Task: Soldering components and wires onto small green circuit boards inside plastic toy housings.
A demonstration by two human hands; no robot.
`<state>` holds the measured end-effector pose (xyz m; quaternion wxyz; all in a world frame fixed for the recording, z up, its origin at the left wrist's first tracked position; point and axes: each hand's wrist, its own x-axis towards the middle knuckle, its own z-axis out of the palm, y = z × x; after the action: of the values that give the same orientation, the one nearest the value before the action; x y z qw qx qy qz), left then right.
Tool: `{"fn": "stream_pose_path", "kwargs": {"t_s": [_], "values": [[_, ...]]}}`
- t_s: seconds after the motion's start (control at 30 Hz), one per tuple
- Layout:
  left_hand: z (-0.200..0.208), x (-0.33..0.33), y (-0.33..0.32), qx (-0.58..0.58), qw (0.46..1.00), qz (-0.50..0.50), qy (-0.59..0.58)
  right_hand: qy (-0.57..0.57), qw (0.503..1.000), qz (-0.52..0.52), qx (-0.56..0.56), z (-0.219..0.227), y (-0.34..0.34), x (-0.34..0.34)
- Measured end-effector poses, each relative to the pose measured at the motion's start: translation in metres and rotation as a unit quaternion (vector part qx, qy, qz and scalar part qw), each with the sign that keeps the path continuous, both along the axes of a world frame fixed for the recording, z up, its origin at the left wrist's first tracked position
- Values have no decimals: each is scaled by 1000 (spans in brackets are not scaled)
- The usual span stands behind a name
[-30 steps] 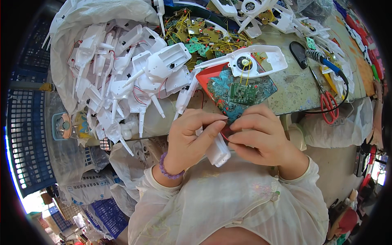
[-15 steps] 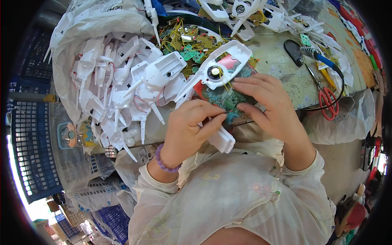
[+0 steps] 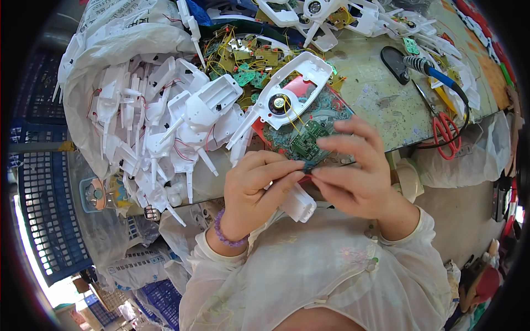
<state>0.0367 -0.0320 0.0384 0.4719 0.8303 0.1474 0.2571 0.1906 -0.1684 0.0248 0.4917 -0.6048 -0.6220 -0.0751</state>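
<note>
A white plastic housing (image 3: pixel 322 70) with a round speaker (image 3: pixel 279 103) and yellow wires lies on a red, debris-covered mat (image 3: pixel 338 105). Below the speaker sits a green circuit board (image 3: pixel 308 140). My left hand (image 3: pixel 256 185), with a purple bead bracelet, is closed in a pinch at the mat's near edge. Partly under it, a long white plastic piece (image 3: pixel 298 204) sticks out. Thumb and forefinger of my right hand (image 3: pixel 359 171) close together beside the left fingertips, its other fingers raised near the board. Whatever the fingertips hold is too small to make out.
White plastic housings (image 3: pixel 201 107) spill from a sack at left. Wired circuit boards (image 3: pixel 256 58) are heaped behind. A soldering iron (image 3: pixel 439 76), its black stand (image 3: pixel 394 65) and red-handled scissors (image 3: pixel 444 135) lie at right. A blue crate (image 3: pixel 49 198) stands far left.
My right hand has left the circuit board's edge and come down toward me, its fingertips now beside the left ones. The board lies more exposed. The whole view has shifted slightly.
</note>
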Motion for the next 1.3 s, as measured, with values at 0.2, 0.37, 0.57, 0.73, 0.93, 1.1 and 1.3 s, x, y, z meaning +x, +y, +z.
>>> {"fn": "stream_pose_path", "kwargs": {"t_s": [0.2,0.37,0.57,0.73,0.93,1.1,1.3], "values": [[-4,-1,7,-8,1000,-27,4,-124,990,25,64,-24,-7,-20],[-3,0,8,13,999,-41,3,-82,995,31,44,-28,-7,-22],[-2,2,16,-43,997,-60,9,-4,997,-71,41,-22,-7,-15],[4,7,15,43,998,-52,20,7,987,-156,-39,-7,11,-4],[16,19,20,186,978,-92,31,94,985,-73,-128,9,12,6],[15,23,22,205,973,-95,41,136,984,-45,-103,1,12,11],[11,22,24,190,977,-89,31,393,885,-184,170,-23,-11,45]]}}
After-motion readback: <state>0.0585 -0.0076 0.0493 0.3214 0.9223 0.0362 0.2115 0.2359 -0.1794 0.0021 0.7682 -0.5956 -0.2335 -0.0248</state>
